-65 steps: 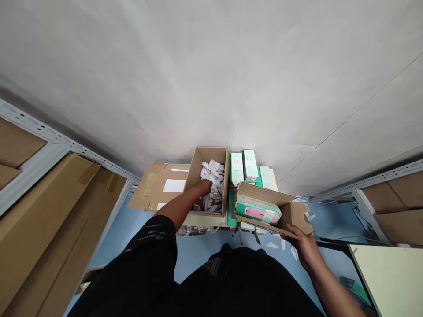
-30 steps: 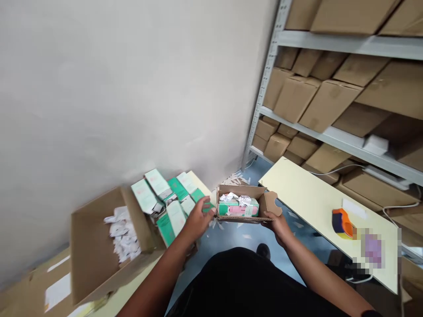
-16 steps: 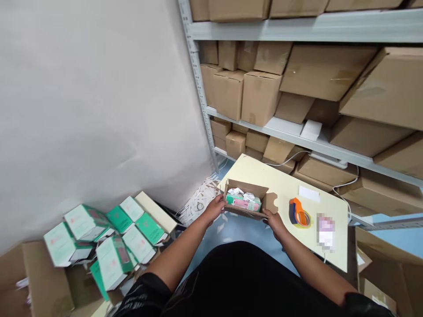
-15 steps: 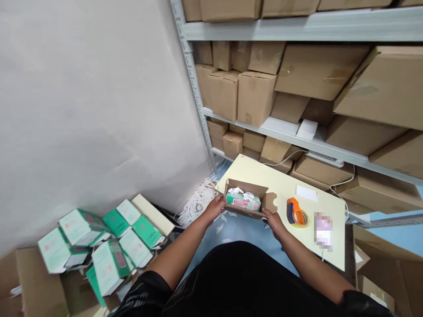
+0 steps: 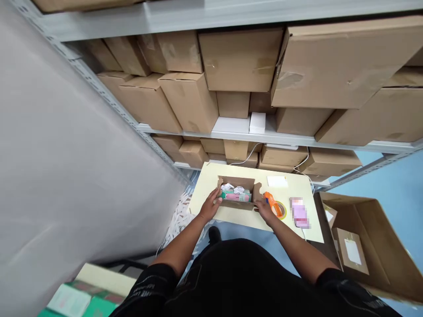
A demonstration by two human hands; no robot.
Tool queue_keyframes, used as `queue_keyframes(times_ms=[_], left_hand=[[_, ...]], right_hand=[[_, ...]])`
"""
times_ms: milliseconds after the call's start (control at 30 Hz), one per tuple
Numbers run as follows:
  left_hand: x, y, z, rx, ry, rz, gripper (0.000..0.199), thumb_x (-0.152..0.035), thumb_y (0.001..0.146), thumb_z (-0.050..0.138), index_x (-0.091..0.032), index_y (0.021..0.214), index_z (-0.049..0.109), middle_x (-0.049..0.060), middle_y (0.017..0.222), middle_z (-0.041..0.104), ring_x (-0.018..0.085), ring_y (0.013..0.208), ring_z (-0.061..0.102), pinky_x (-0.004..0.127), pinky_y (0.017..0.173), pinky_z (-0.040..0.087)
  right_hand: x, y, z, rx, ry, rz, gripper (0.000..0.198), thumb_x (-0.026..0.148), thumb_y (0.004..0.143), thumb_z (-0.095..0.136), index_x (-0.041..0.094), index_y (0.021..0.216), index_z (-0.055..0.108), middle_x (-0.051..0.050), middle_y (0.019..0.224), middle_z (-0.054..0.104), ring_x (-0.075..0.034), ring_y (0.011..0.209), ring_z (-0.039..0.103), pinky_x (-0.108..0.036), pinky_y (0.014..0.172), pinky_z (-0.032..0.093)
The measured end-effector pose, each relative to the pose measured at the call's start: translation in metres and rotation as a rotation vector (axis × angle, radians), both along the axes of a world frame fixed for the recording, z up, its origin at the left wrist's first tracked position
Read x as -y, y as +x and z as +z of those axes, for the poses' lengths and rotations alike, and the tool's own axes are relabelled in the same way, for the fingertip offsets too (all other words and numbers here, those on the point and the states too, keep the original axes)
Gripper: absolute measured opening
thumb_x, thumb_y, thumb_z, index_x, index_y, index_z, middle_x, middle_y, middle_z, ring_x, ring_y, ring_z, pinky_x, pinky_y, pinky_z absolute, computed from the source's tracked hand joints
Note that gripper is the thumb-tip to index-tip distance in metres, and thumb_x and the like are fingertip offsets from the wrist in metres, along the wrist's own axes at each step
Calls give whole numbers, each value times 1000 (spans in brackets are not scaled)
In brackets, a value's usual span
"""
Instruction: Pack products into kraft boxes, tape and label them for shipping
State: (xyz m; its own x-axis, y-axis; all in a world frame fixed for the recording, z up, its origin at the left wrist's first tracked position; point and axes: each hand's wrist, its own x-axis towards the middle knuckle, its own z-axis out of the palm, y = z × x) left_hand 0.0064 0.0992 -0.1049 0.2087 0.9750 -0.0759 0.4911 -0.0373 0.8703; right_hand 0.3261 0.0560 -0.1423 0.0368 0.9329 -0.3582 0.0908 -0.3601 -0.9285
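Left grip (image 5: 209, 207), right grip (image 5: 265, 212) on one carton (image 5: 236, 205); two paper wads (image 5: 239, 189) inside.

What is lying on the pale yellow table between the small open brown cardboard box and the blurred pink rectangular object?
An orange hand-held tape dispenser lies there, beside the person's right hand; the head view shows this.

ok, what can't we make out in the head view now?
All head view:
Green-and-pink box: lower front hidden by carton wall, top partly by crumpled paper.
Pink item: pixelated, details lost.
Green-and-white boxes: cut off by bottom edge.
White slip: any print too small.
Left hand, right hand: too small to tell gripping from touching.
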Motion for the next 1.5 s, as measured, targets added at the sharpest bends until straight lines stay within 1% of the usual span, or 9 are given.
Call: queue_keyframes(times_ms=[233,367,467,567,667,800,1067,1267,1500], left_hand=[[-43,-32,-11,-171,219,-349,48,-45,94,66,-22,136,66,14,149,53,29,134,58,47,112,52],[-64,-41,-4,-133,232,-480,29,-42,95,64,-22,114,74,9,125,62,25,117,66,41,104,56],[-85,-36,6,-101,255,-379,37,-37,87,73,-20,120,68,10,126,61,26,116,65,42,103,56],[-109,-24,17,-106,264,-307,61,-28,80,77,-18,137,60,13,138,60,29,128,59,46,111,50],[-121,-15,22,-157,221,-476,45,-26,88,68,-22,133,66,9,127,70,26,119,66,41,104,55],[-106,-10,19,-259,379,-615,30,-28,96,60,-22,122,74,10,119,75,27,112,68,44,102,55],[-76,12,4,-434,630,-524,25,-20,100,54,-19,110,77,13,115,74,28,119,64,54,118,43],[-75,11,-2,-425,539,-483,23,-21,100,54,-23,107,76,10,114,74,28,121,63,58,120,40],[-71,11,-1,-320,367,-437,22,-22,97,56,-26,105,76,9,116,73,29,125,60,65,126,23]], right_hand=[[18,1,12,172,112,80,78,30,72,68,35,149,55,-6,163,41,-28,133,56,-43,100,55],[1,-26,18,396,139,-42,43,48,78,75,27,116,73,-11,140,57,-32,130,54,-45,97,56],[-11,-42,16,485,116,-206,38,57,79,72,23,96,70,-11,119,62,-32,117,59,-50,103,52],[-14,-54,11,538,88,-318,40,56,78,72,23,99,62,-8,105,61,-29,102,61,-48,95,54],[-11,-59,6,497,44,-385,49,51,75,75,24,111,55,-6,104,60,-26,92,60,-42,81,56],[-12,-60,3,467,74,-362,58,50,74,75,23,120,52,-8,110,60,-26,93,61,-41,77,57],[-3,-16,14,603,131,-72,42,51,90,63,23,121,59,-9,110,68,-27,98,66,-42,87,55],[38,46,-4,1195,-117,102,32,48,94,61,21,104,73,-19,103,73,-37,106,64,-49,93,45],[28,26,-18,1337,-123,119,20,24,84,64,20,99,76,-20,99,75,-41,113,60,-53,94,40]])
